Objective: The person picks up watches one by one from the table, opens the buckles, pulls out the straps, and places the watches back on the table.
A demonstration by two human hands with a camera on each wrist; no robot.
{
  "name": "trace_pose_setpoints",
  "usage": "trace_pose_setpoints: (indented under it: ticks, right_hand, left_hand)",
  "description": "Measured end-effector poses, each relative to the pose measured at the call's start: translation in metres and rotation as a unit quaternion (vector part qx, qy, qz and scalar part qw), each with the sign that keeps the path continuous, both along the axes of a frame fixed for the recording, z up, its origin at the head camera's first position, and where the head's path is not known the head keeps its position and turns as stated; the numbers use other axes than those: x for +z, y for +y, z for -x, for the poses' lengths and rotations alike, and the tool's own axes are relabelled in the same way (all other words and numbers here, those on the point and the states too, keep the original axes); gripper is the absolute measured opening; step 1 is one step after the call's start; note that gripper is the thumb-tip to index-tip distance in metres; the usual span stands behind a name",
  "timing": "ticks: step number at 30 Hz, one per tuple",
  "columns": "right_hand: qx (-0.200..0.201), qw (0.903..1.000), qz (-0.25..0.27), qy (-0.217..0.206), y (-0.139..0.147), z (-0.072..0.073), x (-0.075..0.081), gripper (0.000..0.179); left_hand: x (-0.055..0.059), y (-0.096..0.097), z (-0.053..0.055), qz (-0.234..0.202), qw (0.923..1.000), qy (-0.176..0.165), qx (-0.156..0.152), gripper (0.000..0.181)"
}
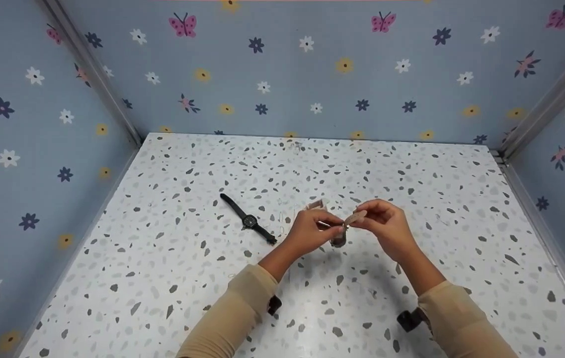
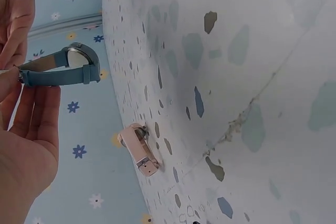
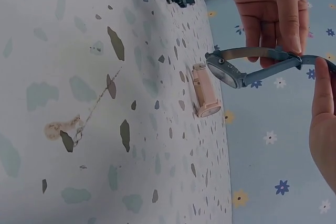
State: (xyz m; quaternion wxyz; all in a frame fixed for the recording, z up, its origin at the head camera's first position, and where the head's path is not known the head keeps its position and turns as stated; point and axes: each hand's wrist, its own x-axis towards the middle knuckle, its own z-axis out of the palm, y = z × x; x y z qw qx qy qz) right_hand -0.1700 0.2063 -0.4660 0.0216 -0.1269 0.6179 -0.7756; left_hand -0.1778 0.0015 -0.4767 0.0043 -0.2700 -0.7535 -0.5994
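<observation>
Both hands hold a wristwatch [image 1: 339,240] above the table, its strap bent into a loop; the strap looks blue-grey in the wrist views. In the right wrist view my left hand [image 1: 312,231] pinches the strap where its two ends meet, with the watch case [image 3: 223,72] hanging out beyond the fingers. My right hand [image 1: 384,226] pinches the free strap end [image 1: 356,217] between thumb and fingers. Just behind the left hand a pink watch [image 3: 206,93] rests on the table, partly hidden in the head view. A black watch [image 1: 249,222] lies stretched out to the left.
The white speckled table [image 1: 178,278] is bordered by blue flowered panels [image 1: 282,64] at the back and both sides. Grey metal posts [image 1: 98,74] stand at the corners. Dark wrist cameras [image 1: 409,320] sit under the sleeves.
</observation>
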Motion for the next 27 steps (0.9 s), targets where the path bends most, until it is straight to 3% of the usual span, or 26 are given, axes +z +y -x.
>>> trace_pose_setpoints:
  ticks: [5, 15, 27]
  right_hand:
    - [0.004, 1.0, -0.003, 0.002, 0.0, 0.0, -0.001, 0.022]
    - [0.009, 0.9999, 0.004, -0.006, 0.0, 0.0, -0.002, 0.02]
    - [0.001, 0.9996, 0.028, -0.01, 0.0, 0.0, -0.003, 0.019]
  left_hand:
    - [0.018, 0.0, -0.012, -0.021, 0.9997, 0.011, 0.008, 0.006]
    - [0.018, 0.002, -0.013, -0.027, 0.9992, 0.029, 0.0, 0.005]
    - [0.022, 0.003, -0.013, -0.008, 1.0, 0.004, 0.003, 0.005]
